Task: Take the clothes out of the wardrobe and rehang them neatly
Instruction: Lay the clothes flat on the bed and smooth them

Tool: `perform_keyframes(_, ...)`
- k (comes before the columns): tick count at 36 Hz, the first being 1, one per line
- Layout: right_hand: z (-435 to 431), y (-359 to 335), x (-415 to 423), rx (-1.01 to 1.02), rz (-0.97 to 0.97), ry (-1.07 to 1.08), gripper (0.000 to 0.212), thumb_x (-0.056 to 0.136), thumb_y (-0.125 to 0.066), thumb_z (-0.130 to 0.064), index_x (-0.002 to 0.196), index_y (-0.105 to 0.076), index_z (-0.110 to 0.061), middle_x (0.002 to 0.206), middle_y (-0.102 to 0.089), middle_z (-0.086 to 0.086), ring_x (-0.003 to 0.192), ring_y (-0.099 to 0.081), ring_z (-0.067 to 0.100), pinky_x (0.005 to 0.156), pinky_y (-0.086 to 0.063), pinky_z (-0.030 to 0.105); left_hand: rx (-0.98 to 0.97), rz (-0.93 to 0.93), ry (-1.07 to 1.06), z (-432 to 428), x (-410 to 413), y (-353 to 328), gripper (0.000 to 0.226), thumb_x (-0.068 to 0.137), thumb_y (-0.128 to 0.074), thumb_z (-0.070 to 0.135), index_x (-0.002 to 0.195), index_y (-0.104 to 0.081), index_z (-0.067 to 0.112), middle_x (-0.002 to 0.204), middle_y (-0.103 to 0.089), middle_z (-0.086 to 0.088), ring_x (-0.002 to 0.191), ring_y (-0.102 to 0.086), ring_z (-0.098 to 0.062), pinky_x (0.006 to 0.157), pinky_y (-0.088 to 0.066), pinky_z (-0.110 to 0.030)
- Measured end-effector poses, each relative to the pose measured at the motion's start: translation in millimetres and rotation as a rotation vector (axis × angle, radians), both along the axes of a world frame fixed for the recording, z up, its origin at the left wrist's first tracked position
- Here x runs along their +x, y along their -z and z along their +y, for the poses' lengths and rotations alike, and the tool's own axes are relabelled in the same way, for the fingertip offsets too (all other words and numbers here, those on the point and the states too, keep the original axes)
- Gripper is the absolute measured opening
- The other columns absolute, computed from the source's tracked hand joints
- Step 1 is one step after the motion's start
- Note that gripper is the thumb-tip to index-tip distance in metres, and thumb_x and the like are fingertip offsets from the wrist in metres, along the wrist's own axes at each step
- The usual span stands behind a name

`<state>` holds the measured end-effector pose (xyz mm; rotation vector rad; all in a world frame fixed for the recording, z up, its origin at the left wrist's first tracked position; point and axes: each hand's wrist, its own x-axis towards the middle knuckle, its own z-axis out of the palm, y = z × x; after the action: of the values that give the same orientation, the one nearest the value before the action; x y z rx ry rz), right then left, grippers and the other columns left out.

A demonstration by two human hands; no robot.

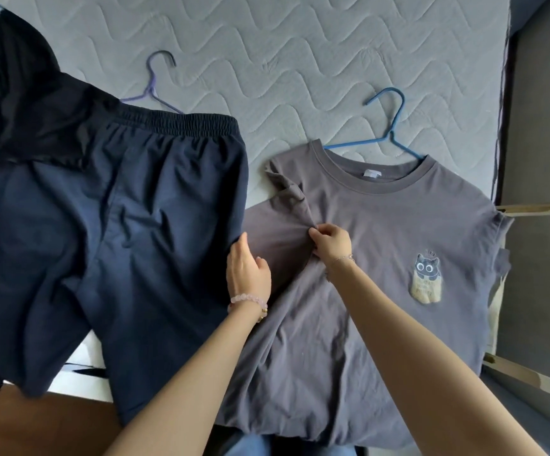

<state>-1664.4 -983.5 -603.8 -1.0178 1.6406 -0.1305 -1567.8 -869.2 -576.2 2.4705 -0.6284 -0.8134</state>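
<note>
A grey T-shirt (382,232) with a small cat print lies flat on the mattress, a blue hanger (386,133) poking out of its collar. My right hand (331,240) pinches a fold of the shirt's fabric near its left sleeve. My left hand (247,271) rests flat, fingers apart, on that sleeve where it meets the navy shorts (129,232). The shorts lie spread to the left, with a purple hanger (155,83) half hidden under their waistband. A black garment (7,77) with white print lies at the far left.
The grey quilted mattress (300,54) fills the top of the view. Its right edge drops to a dark floor (537,126). A pale wooden frame (530,209) and a cloth bag sit at the right. Brown floor (36,426) shows at the bottom left.
</note>
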Motion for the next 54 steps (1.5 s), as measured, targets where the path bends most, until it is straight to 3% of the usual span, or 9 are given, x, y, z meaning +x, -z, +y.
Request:
perform_keyframes(7, 3.4, 1.2, -14.0, 0.003, 0.013, 0.104, 0.015, 0.085, -0.059, -0.016, 0.071, -0.059, -0.021, 0.067, -0.054, -0.007, 0.079, -0.055, 0.018, 0.09, -0.053, 0.046, 0.083, -0.075, -0.055, 1.5, 8.4, 2.6, 0.059, 0.085, -0.051, 0.002, 0.142, -0.035, 0.005, 0.141, -0.046, -0.014, 0.129, -0.04, -0.031, 0.105, -0.032, -0.038)
perform_keyframes(15, 3.8, -1.8, -26.3, -0.001, 0.002, 0.102, 0.022, 0.085, -0.059, -0.016, 0.065, -0.057, -0.025, 0.064, -0.053, -0.007, 0.075, -0.055, 0.017, 0.089, -0.054, 0.043, 0.216, -0.327, 0.385, -20.0, 14.6, 6.9, 0.061, 0.086, -0.051, 0.007, 0.143, -0.029, 0.006, 0.152, -0.029, -0.009, 0.132, -0.039, -0.028, 0.1, -0.036, -0.037)
perform_keyframes(20, 1.5, -5.8, -29.8, 0.006, -0.043, 0.061, 0.025, 0.089, -0.055, -0.011, 0.066, -0.055, -0.022, 0.064, -0.051, -0.002, 0.058, -0.05, 0.009, 0.057, -0.051, 0.02, 0.352, -0.519, 0.58, -46.5, 33.2, 7.0, 0.043, 0.079, -0.066, 0.011, 0.118, -0.05, 0.002, 0.116, -0.058, -0.015, 0.11, -0.055, -0.029, 0.087, -0.044, -0.032)
perform_keyframes(24, 0.1, -8.5, -29.1, 0.023, -0.06, 0.057, 0.023, 0.09, -0.055, -0.011, 0.068, -0.056, -0.019, 0.065, -0.051, -0.002, 0.06, -0.05, 0.008, 0.045, -0.048, 0.012, 0.547, -0.242, 0.707, -60.4, 42.0, -11.7, 0.024, 0.09, -0.051, 0.018, 0.112, -0.055, 0.008, 0.115, -0.064, -0.015, 0.111, -0.056, -0.031, 0.092, -0.037, -0.034)
perform_keyframes(29, 0.6, -16.0, -29.4, 0.072, -0.125, 0.094, 0.024, 0.091, -0.054, -0.011, 0.068, -0.055, -0.02, 0.064, -0.047, 0.0, 0.056, -0.047, 0.009, 0.042, -0.045, 0.011, 0.119, 0.061, 0.633, -63.3, 39.3, -61.5, 0.028, 0.087, -0.054, 0.023, 0.063, -0.043, 0.014, 0.071, -0.054, -0.005, 0.084, -0.054, -0.034, 0.066, -0.036, -0.032)
perform_keyframes(39, 5.7, -57.0, -22.1, 0.116, -0.376, 0.001, 0.023, 0.09, -0.057, -0.015, 0.112, -0.063, -0.017, 0.1, -0.062, 0.002, 0.094, -0.057, 0.013, 0.087, -0.045, 0.034, -0.317, 0.059, 0.565, -58.8, 74.5, -176.9, 0.024, 0.079, -0.067, 0.029, 0.083, -0.061, 0.006, 0.076, -0.067, -0.012, 0.071, -0.058, -0.02, 0.07, -0.045, -0.03)
perform_keyframes(44, 10.7, -52.4, -14.1, 0.097, -0.347, -0.112, 0.032, 0.092, -0.054, -0.014, 0.124, -0.058, -0.016, 0.109, -0.062, 0.002, 0.097, -0.055, 0.013, 0.085, -0.044, 0.033, -0.119, -0.123, 0.502, -37.8, 137.5, -175.3, 0.012, 0.081, -0.068, 0.027, 0.084, -0.063, 0.016, 0.083, -0.066, -0.006, 0.085, -0.058, -0.018, 0.072, -0.044, -0.026)
perform_keyframes(50, 12.5, -41.0, -18.5, 0.132, -0.296, -0.156, 0.038, 0.092, -0.05, -0.004, 0.13, -0.052, -0.006, 0.11, -0.058, 0.006, 0.08, -0.055, 0.009, 0.066, -0.043, 0.026, 0.685, -0.404, 0.629, -1.4, 191.2, -92.2, 0.026, 0.089, -0.052, 0.016, 0.115, -0.053, 0.016, 0.119, -0.054, -0.013, 0.107, -0.053, -0.036, 0.085, -0.043, -0.041)
perform_keyframes(54, 9.8, -35.2, -28.4, 0.117, -0.235, -0.2, 0.039, 0.092, -0.047, -0.001, 0.131, -0.051, -0.005, 0.11, -0.057, 0.006, 0.088, -0.055, 0.016, 0.066, -0.044, 0.026, 0.634, -0.419, 0.718, -3.2, 167.9, -62.2, 0.03, 0.092, -0.045, 0.015, 0.121, -0.05, 0.015, 0.126, -0.05, -0.013, 0.114, -0.05, -0.035, 0.089, -0.041, -0.043)
